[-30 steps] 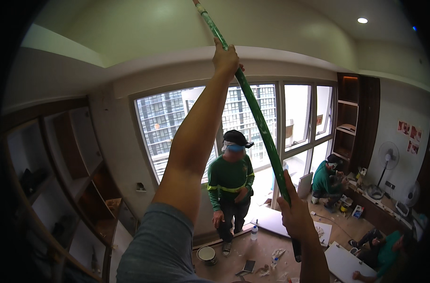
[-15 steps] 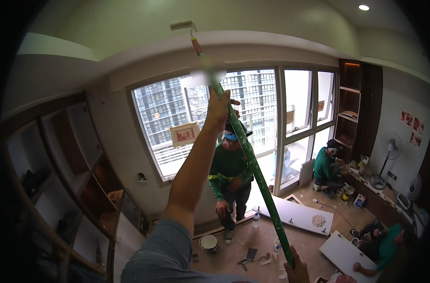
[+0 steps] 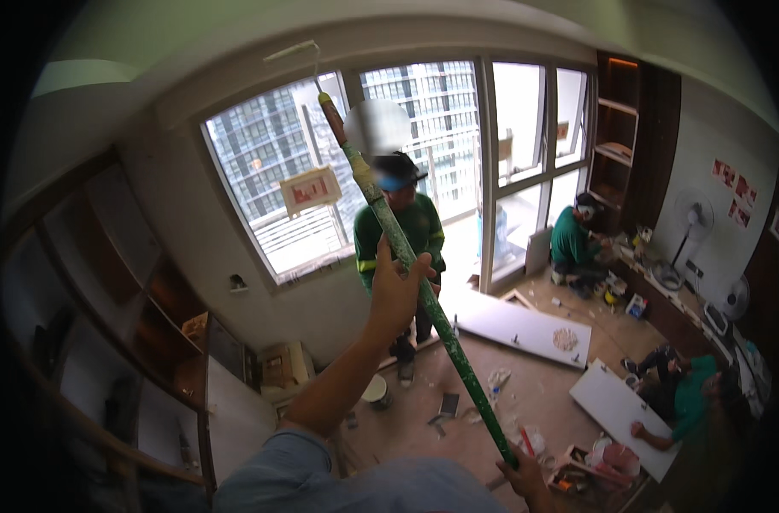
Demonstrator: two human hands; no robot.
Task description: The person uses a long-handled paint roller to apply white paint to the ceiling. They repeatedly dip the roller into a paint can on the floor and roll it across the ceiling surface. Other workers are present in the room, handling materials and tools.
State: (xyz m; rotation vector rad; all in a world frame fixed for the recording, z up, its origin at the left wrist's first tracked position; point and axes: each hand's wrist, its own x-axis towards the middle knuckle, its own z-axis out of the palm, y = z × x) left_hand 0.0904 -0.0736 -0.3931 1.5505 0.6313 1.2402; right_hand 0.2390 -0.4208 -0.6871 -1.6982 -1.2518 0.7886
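Note:
Slanting up and leftward across the view is a long green, paint-worn extension pole (image 3: 452, 352). A paint roller (image 3: 291, 53) on a bent wire frame is fixed at its far top end. My left hand (image 3: 398, 286) grips the pole around mid-length, thumb on its right side. Near the pole's lower end, my right hand (image 3: 528, 480) is closed around it at the bottom of the view. The roller's head appears near the top edge of the window; I cannot tell whether it touches a surface.
A person in green (image 3: 419, 218) stands beyond the pole. Two others (image 3: 575, 238) (image 3: 696, 393) sit low at right. White panels (image 3: 526, 327) (image 3: 607, 402), a bucket (image 3: 377, 392) and a toolbox (image 3: 573, 479) lie on the floor. Shelving (image 3: 116, 282) lines the left wall.
The roller has come down and left from the upper wall area. My left hand and forearm have lowered with the pole. The view has shifted, showing more floor.

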